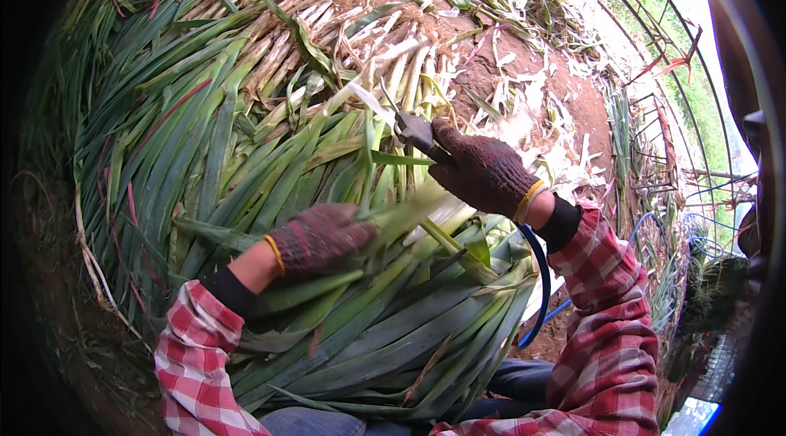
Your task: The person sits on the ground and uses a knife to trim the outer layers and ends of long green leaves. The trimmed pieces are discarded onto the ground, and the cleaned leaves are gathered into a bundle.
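My left hand (328,236), in a dark knitted work glove, is closed around a leek-like stalk (408,209) that is blurred by motion. My right hand (488,169), gloved the same way, grips a dark air blow gun (419,132) whose thin nozzle points up and left. From under the right wrist a blue air hose (543,282) curves down toward my leg. Cut leaves and white stalks of long green onions or leeks (399,350) lie in a heap across my lap, below both hands. Beyond my hands is a wide pile of unpeeled ones (209,123), roots facing the upper right.
Peeled-off white skins (546,129) litter the brown soil (485,67) right of the pile. A curved metal frame (681,55) stands along the right edge, with more blue hose (706,242) near it. Pink ties (132,202) lie among the leaves at left.
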Demonstrator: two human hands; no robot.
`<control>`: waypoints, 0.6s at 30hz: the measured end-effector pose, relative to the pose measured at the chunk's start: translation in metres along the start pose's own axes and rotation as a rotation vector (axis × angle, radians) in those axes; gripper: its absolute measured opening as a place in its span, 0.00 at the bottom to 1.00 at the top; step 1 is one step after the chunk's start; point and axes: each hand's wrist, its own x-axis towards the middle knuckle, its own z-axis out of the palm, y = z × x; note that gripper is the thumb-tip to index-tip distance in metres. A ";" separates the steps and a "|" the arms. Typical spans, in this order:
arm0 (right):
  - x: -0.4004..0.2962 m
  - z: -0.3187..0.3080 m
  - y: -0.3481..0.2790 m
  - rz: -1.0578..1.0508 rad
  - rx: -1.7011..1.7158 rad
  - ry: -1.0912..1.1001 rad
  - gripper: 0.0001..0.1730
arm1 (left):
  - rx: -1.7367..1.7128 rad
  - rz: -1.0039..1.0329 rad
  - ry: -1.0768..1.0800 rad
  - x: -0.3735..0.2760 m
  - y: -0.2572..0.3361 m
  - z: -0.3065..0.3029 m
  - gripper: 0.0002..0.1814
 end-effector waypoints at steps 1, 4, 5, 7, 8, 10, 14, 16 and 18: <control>-0.002 0.004 0.001 -0.010 0.024 0.006 0.28 | -0.044 -0.085 -0.040 0.002 0.019 0.003 0.27; -0.019 0.014 0.007 -0.035 0.037 -0.082 0.28 | -0.057 -0.218 -0.087 0.008 0.047 0.005 0.30; -0.025 0.016 0.008 -0.045 0.037 -0.127 0.28 | -0.041 -0.242 -0.091 0.008 0.049 0.006 0.30; -0.040 0.014 0.000 -0.066 0.033 -0.181 0.30 | -0.143 -0.322 -0.018 0.009 0.043 0.001 0.28; -0.043 0.013 -0.006 -0.068 0.036 -0.221 0.30 | -0.180 -0.340 0.061 0.011 0.035 -0.001 0.28; -0.046 0.006 -0.017 -0.095 0.056 -0.228 0.27 | -0.333 -0.350 0.313 0.016 0.016 0.001 0.23; -0.020 0.009 0.002 -0.071 0.031 -0.162 0.25 | -0.155 -0.256 0.603 0.031 -0.024 0.016 0.18; 0.003 0.016 0.010 -0.005 -0.014 -0.135 0.25 | 0.004 -0.184 0.637 0.033 -0.037 0.024 0.18; 0.019 0.012 0.014 0.086 -0.051 -0.155 0.26 | 0.107 -0.149 0.616 0.037 -0.044 0.025 0.20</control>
